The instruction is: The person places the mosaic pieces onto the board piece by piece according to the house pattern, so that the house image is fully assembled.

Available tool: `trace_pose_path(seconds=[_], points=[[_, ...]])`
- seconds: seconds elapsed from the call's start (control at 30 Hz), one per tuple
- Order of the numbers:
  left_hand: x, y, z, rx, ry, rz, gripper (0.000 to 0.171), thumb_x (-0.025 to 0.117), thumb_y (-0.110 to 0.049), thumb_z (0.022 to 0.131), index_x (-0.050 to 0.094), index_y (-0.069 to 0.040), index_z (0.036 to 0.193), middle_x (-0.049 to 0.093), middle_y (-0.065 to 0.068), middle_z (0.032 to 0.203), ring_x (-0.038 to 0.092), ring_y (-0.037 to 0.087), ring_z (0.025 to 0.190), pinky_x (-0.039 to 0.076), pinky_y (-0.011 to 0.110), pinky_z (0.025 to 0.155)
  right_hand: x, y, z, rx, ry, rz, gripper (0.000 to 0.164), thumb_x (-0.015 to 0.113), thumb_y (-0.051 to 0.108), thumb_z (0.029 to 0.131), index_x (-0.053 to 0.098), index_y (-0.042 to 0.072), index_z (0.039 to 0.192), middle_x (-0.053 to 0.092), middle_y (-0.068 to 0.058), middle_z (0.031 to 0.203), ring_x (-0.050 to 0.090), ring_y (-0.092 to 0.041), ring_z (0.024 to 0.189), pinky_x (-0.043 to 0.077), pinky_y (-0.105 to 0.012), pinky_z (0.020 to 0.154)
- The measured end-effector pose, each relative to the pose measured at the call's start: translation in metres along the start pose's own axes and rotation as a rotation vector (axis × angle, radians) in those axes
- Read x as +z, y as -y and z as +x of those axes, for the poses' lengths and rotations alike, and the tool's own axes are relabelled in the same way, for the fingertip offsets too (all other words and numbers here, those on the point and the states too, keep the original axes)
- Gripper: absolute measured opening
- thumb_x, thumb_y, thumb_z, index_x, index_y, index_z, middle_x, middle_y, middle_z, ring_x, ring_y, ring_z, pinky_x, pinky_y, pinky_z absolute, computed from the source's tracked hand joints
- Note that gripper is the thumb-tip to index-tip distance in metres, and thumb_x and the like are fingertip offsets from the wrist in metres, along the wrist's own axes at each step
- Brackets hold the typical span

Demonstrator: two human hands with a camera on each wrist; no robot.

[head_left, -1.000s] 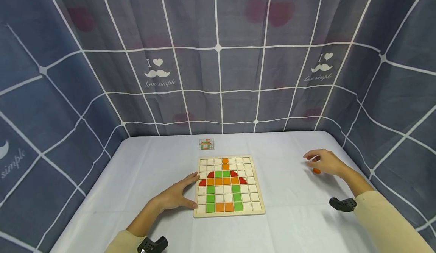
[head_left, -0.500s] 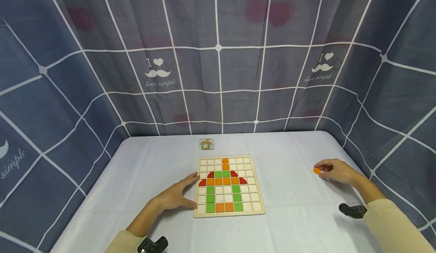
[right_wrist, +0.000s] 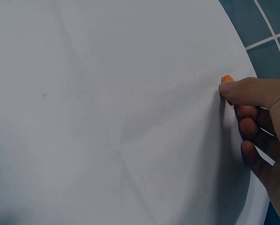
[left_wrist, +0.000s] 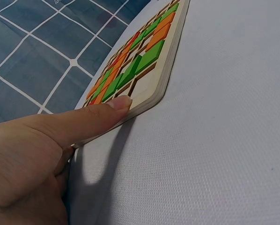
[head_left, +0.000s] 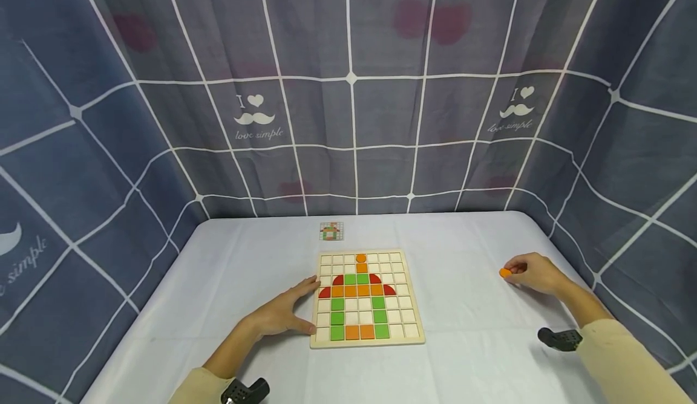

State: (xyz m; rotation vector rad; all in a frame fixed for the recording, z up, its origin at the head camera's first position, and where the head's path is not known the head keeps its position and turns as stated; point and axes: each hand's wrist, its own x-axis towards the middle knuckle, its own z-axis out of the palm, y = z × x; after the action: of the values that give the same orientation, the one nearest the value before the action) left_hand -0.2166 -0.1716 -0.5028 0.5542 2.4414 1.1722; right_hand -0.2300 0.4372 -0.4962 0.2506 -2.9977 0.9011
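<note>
At the right of the head view, my right hand point(head_left: 536, 273) pinches an orange round piece point(head_left: 505, 273) between thumb and fingers. The right wrist view shows the thumb pressed on this orange piece point(right_wrist: 227, 78), with the other fingers curled below. My left hand point(head_left: 280, 312) rests along the left edge of a wooden grid board point(head_left: 411, 336), fingers and thumb spread. In the left wrist view the thumb point(left_wrist: 102, 115) lies on the board's rim; the other fingers are mostly hidden. Green, orange and red pieces form a figure on the board, with an orange disc point(head_left: 361, 258) at its top.
A small pattern card point(head_left: 331, 231) lies behind the board. White cloth point(head_left: 457, 307) covers the table. Dark checked curtains point(head_left: 381, 114) stand at the back and both sides. A black wrist camera point(head_left: 559, 338) sits at the right sleeve.
My right hand has shifted right and down to the orange piece on the cloth and now pinches it. The left hand has stayed at the board.
</note>
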Motion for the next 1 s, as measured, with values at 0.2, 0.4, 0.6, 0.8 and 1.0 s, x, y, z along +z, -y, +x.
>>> trace_pose_path(seconds=[0.2, 0.4, 0.6, 0.8, 1.0], points=[[0.0, 0.001, 0.0, -0.001, 0.001, 0.007, 0.103, 0.096, -0.024, 0.07, 0.044, -0.013, 0.159, 0.024, 0.005, 0.17, 0.012, 0.04, 0.155, 0.01, 0.07, 0.118, 0.006, 0.01, 0.014, -0.013, -0.011, -0.009, 0.021, 0.083, 0.015, 0.085, 0.073, 0.001, 0.097, 0.065, 0.002, 0.084, 0.057, -0.015, 0.077, 0.049, -0.026, 0.065], [0.0, 0.0, 0.0, -0.006, -0.002, 0.005, 0.103, 0.095, -0.023, 0.07, 0.043, -0.013, 0.159, 0.024, 0.004, 0.17, 0.012, 0.039, 0.155, 0.01, 0.069, 0.119, 0.013, 0.038, 0.035, -0.082, -0.004, -0.005, 0.017, 0.081, 0.011, 0.085, 0.074, 0.0, 0.096, 0.067, 0.002, 0.084, 0.059, -0.015, 0.077, 0.05, -0.028, 0.067], [0.0, -0.001, -0.001, -0.001, 0.005, 0.0, 0.103, 0.095, -0.023, 0.071, 0.043, -0.013, 0.159, 0.024, 0.005, 0.17, 0.011, 0.039, 0.155, 0.009, 0.069, 0.119, 0.024, 0.066, 0.054, -0.124, 0.015, -0.003, 0.017, 0.083, 0.009, 0.084, 0.074, 0.001, 0.096, 0.068, 0.002, 0.085, 0.06, -0.015, 0.078, 0.052, -0.029, 0.07], [-0.001, 0.0, 0.0, -0.004, 0.003, 0.003, 0.103, 0.095, -0.024, 0.07, 0.044, -0.014, 0.159, 0.024, 0.004, 0.17, 0.012, 0.04, 0.155, 0.01, 0.069, 0.119, 0.037, 0.086, 0.074, -0.142, 0.029, 0.009, 0.016, 0.082, 0.009, 0.084, 0.075, 0.002, 0.097, 0.068, 0.002, 0.085, 0.06, -0.015, 0.079, 0.053, -0.032, 0.073], [-0.001, 0.001, 0.001, 0.0, 0.008, -0.002, 0.103, 0.095, -0.023, 0.07, 0.043, -0.013, 0.159, 0.024, 0.005, 0.17, 0.011, 0.039, 0.155, 0.01, 0.069, 0.119, 0.055, 0.105, 0.09, -0.168, 0.043, 0.024, 0.015, 0.082, 0.008, 0.084, 0.075, 0.002, 0.096, 0.068, 0.001, 0.084, 0.06, -0.015, 0.078, 0.053, -0.03, 0.073]])
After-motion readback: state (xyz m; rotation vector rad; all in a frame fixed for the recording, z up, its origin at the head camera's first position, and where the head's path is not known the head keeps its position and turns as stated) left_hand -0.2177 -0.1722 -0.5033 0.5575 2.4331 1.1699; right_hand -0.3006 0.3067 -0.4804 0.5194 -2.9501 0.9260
